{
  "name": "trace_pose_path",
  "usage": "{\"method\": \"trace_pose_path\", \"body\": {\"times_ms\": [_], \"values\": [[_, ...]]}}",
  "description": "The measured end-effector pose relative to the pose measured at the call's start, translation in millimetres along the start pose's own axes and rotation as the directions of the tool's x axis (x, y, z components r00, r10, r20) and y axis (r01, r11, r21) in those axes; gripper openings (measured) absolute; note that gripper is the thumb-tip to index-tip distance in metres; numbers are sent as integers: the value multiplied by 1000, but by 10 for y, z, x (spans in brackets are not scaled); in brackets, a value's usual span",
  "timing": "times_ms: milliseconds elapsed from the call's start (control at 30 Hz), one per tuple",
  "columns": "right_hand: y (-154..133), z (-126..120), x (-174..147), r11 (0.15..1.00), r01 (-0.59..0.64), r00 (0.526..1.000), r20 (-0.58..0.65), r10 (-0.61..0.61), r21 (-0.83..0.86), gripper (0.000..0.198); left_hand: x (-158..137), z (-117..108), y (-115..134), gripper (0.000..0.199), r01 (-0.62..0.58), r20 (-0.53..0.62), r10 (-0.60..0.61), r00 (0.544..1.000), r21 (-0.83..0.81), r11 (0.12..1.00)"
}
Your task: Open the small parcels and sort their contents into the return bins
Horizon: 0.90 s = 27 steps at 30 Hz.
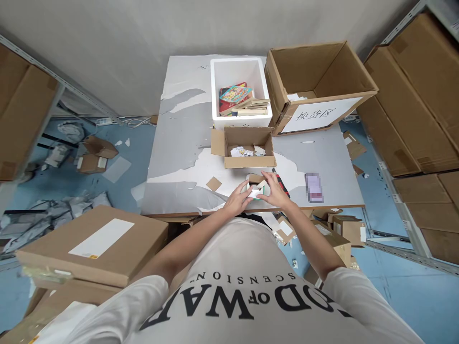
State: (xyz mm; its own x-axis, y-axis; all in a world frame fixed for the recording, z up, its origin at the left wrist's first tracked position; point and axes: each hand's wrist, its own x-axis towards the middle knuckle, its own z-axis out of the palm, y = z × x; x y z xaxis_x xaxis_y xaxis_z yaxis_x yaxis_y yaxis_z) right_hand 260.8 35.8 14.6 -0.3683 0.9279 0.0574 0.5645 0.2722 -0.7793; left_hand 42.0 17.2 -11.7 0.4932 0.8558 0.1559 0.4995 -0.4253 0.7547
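Near the table's front edge, a small white box (256,192) with green edges and raised flaps is held between my two hands. My left hand (237,199) grips its left side, fingers curled and thumb against it. From the right, my right hand (274,192) closes on the other side, its fingers by the flaps. What lies inside the small box is too small to make out. Just beyond my right hand lies a slim black and red tool (282,183), partly hidden by the hand. A low open cardboard box (250,161) with white paper scraps stands directly behind.
A white foam box (215,102) of books and a large open carton (322,114) with a handwritten label stand at the back. A blurred purple item (314,187) lies right; a cardboard piece (214,183) lies left. Stacked cartons (96,239) flank my left side.
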Motion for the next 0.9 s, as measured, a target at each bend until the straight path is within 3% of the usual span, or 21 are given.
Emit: {"method": "trace_pose_path", "body": {"times_ms": [133, 233, 300, 533, 900], "values": [[-28, -29, -14, 988, 98, 994, 60, -91, -122, 61, -28, 94, 19, 57, 45, -92, -56, 994, -120, 992], [-43, -6, -60, 972, 184, 982, 74, -175, -145, 42, -19, 104, 16, 69, 45, -86, -57, 995, -134, 990], [-36, 26, -93, 961, 234, 970, 104, -221, -145, 36, -4, 87, 1, 66, 27, -60, -33, 998, -110, 994], [129, 124, -203, 969, 210, 972, 137, -192, -133, 51, 18, 57, -113, 48, -14, 3, 14, 1000, -44, 999], [142, 132, -52, 969, 211, 974, 114, -196, -132, 34, 36, -76, -150, 49, -53, 11, 53, 999, -47, 998]]}}
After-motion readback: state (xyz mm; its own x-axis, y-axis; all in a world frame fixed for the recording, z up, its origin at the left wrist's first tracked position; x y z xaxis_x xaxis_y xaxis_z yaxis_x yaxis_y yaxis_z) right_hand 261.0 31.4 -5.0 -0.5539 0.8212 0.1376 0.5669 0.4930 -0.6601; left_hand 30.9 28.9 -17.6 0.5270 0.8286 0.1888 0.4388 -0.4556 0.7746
